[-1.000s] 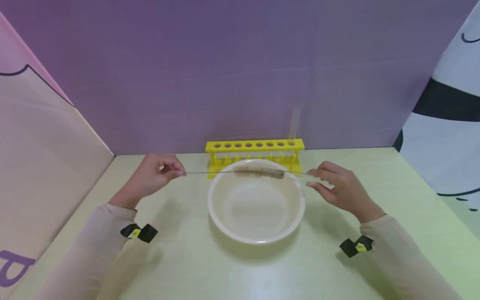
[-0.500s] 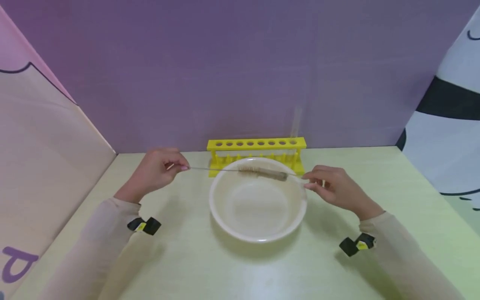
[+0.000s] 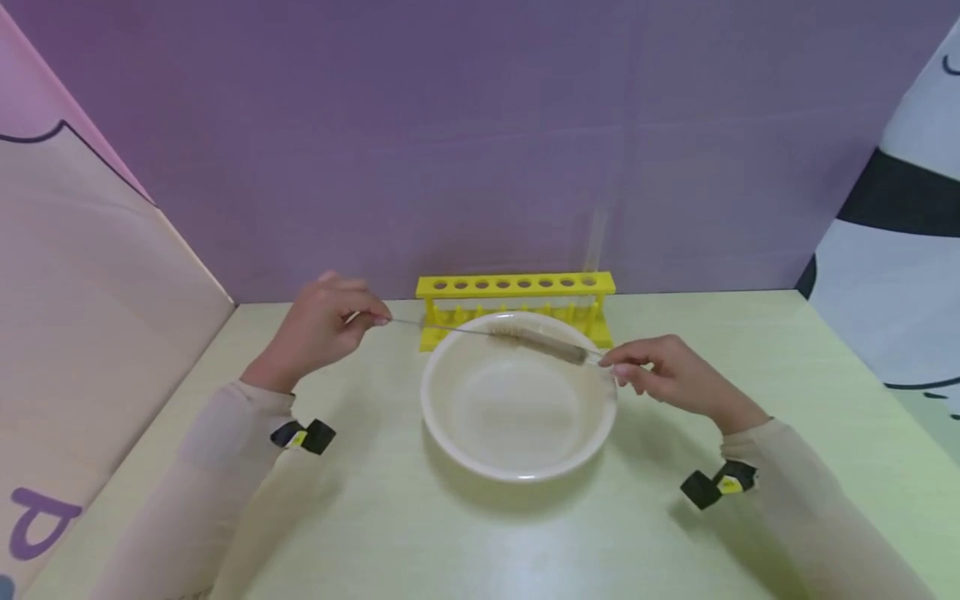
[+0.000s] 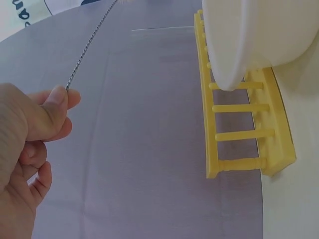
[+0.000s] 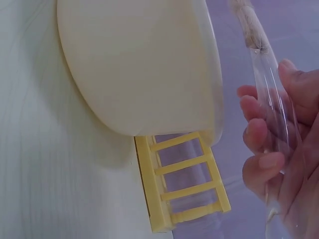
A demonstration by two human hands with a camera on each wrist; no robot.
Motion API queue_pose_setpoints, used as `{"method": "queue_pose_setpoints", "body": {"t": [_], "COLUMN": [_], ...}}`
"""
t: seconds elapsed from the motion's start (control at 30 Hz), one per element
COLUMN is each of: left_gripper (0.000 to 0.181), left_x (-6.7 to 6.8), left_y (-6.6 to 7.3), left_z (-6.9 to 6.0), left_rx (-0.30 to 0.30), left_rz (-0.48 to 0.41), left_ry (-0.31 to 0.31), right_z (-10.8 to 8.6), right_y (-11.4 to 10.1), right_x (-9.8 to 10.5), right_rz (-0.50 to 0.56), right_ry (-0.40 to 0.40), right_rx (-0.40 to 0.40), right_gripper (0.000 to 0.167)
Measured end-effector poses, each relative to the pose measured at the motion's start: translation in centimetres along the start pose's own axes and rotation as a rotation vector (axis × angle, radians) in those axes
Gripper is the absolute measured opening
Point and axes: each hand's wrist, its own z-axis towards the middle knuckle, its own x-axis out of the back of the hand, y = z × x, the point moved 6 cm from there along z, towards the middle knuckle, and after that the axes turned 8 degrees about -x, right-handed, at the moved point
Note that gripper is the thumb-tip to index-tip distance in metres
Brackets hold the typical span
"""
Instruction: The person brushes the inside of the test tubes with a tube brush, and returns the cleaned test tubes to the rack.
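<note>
My left hand [image 3: 326, 329] pinches the twisted wire handle [image 4: 88, 44] of a test tube brush between thumb and forefinger. Toward the right, the brush's pale bristles [image 3: 551, 346] lie mostly inside a clear test tube [image 5: 271, 87], a short fluffy part showing outside its mouth. My right hand [image 3: 671, 375] holds that tube by its lower part, thumb on one side and curled fingers on the other. Brush and tube slant down to the right above the far part of a cream basin [image 3: 517, 477]. In the head view, the tube's closed end is hidden by the right hand.
Behind the basin stands a yellow test tube rack [image 3: 517, 287], close to the purple backdrop [image 3: 480, 150]. Another clear tube [image 3: 596, 242] stands upright in its right end. The pale table [image 3: 360, 517] extends to both sides, with printed side panels beyond.
My left hand has moved up and rightward, bringing brush and tube from nearly level to slanted. Less fluffy bristle shows outside the tube. My right hand's fingers have drawn closer round the tube.
</note>
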Motion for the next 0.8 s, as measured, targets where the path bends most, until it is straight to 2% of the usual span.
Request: {"method": "queue_pose_setpoints", "body": {"t": [0.23, 0.47, 0.63, 0.8], "left_gripper": [0.014, 0.014, 0.014, 0.015], "left_x": [-0.2, 0.0, -0.3, -0.7], "left_y": [0.4, 0.9, 1.3, 1.6], "left_z": [0.5, 0.8, 0.9, 0.8], "left_rx": [-0.054, -0.082, -0.126, -0.146], "left_rz": [0.003, 0.029, 0.039, 0.049], "left_ry": [0.036, 0.060, 0.079, 0.080], "right_z": [-0.2, 0.1, 0.1, 0.1], "right_y": [0.2, 0.0, 0.2, 0.3], "right_x": [-0.3, -0.5, -0.8, -1.2], "right_rz": [0.113, 0.190, 0.250, 0.303], "right_ry": [-0.091, -0.153, -0.213, -0.273], "right_rx": [-0.011, -0.037, -0.054, -0.072], "right_gripper": [0.025, 0.023, 0.025, 0.027]}}
